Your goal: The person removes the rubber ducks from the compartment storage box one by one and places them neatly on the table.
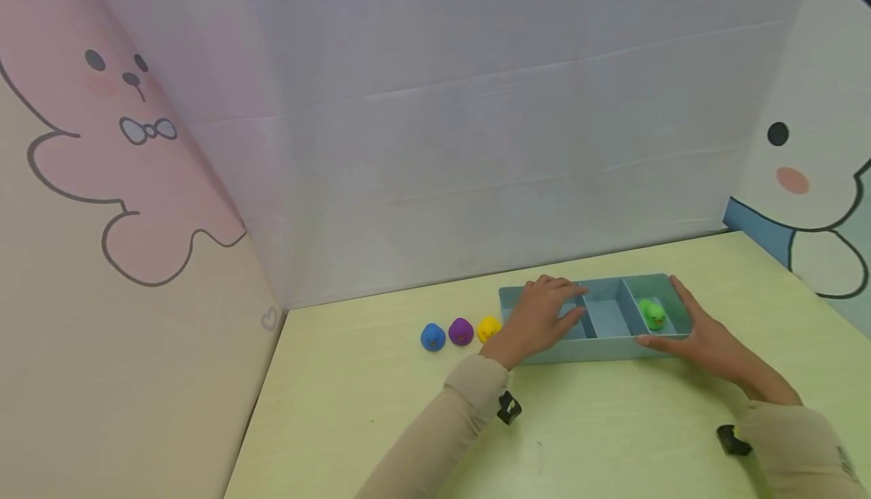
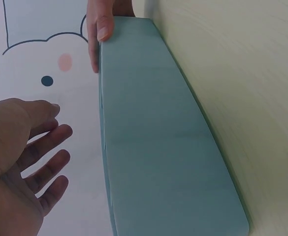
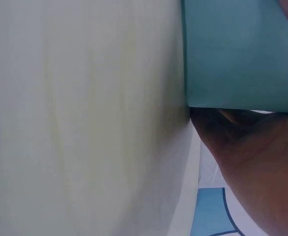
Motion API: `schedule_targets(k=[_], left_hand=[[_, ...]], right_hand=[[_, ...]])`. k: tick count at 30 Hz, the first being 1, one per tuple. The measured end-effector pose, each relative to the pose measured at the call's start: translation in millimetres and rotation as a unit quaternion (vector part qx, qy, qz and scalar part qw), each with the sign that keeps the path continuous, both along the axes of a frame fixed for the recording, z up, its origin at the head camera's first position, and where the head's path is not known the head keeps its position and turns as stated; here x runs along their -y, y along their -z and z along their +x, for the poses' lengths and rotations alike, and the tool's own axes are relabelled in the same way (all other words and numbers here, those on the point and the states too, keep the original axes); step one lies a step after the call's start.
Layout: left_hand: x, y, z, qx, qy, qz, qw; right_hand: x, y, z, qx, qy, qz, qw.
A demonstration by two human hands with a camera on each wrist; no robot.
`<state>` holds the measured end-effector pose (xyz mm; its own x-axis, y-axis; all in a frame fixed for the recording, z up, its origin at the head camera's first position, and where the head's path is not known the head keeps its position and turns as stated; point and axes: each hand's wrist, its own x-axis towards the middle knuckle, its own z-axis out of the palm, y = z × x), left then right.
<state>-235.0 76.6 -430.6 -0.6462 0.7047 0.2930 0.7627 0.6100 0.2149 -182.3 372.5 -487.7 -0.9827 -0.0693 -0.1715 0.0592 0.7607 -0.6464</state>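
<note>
A blue-green divided box (image 1: 605,348) stands on the table, its long wall toward me. In its rightmost compartment sits a green rubber duck (image 1: 655,315). My right hand (image 1: 714,345) grips the box's right end, thumb along the front wall and fingers round the far side. Over the left part of the box hovers my left hand (image 1: 536,323), fingers loosely bent and holding nothing; the left wrist view shows it apart from the box wall (image 2: 148,123). It hides much of the left compartments. Left of the box, a yellow duck (image 1: 488,328) is partly covered by that hand.
A purple duck (image 1: 460,331) and a blue duck (image 1: 432,337) stand in a row with the yellow one. Behind the pale yellow table (image 1: 354,408) rises a white cloth wall (image 1: 442,144). Printed panels with cartoon animals (image 1: 143,91) flank both sides.
</note>
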Motion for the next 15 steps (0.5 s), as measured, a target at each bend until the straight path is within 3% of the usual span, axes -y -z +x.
schedule_targets(k=[15], left_hand=[[-22, 3.2, -1.3, 0.002, 0.002, -0.030, 0.9996]], right_hand=[[1, -1.1, 1.1, -0.003, 0.002, -0.002, 1.000]])
